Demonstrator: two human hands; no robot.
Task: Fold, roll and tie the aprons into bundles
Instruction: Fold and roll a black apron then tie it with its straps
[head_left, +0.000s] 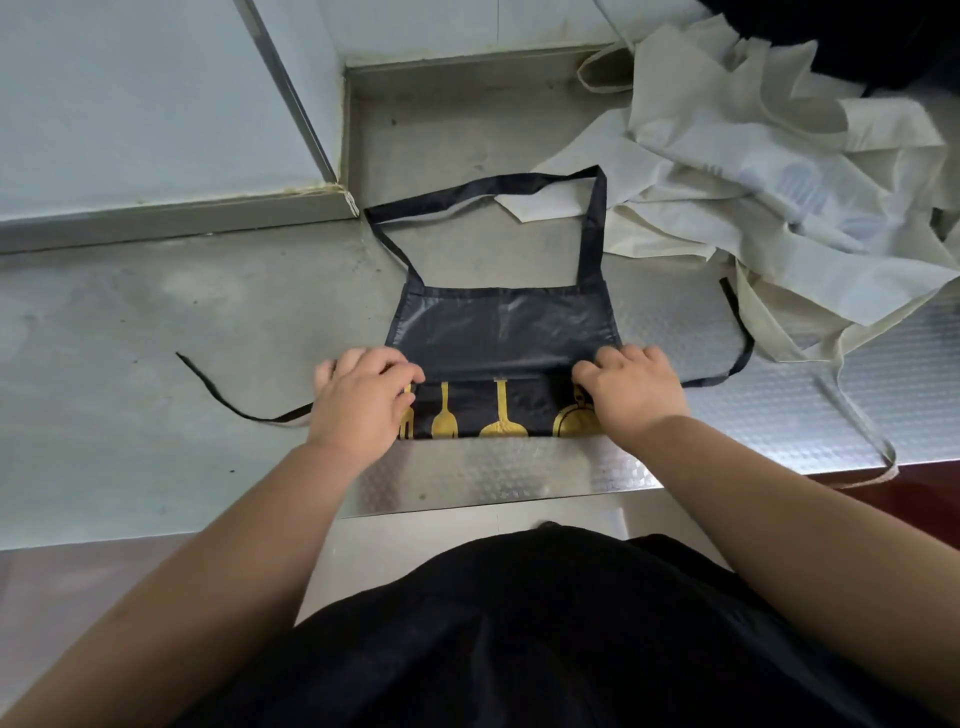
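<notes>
I am looking down at the black apron (498, 332), which is lying flat on the steel table (156, 338) right in front of the body, its bib pointing away from me. The left hand (358, 400) and the right hand (631, 395) are sitting at the two ends of a crosswise fold edge, fingers curled over it and gripping the cloth. I judge they are spaced that way so the fold runs straight and both sides move together, either to lay the fold or to begin the roll.

Below the edge a strip of gold print (501, 421) is showing, while the shiny plain side is facing up above it. The neck loop (592, 223) is stretching out toward the back wall. One waist tie (228, 400) is trailing left and the other (737, 358) is curving right, probably left loose for tying the bundle later.

A heap of cream aprons (727, 171) is waiting at the right, one corner poking under the neck loop.

The fingertips are tucked out of sight, so I cannot tell how many layers they are catching. The hands are covering both ends of the print. A dark cloth (857, 41) is being cut off by the top right corner, and I cannot say what it is.
</notes>
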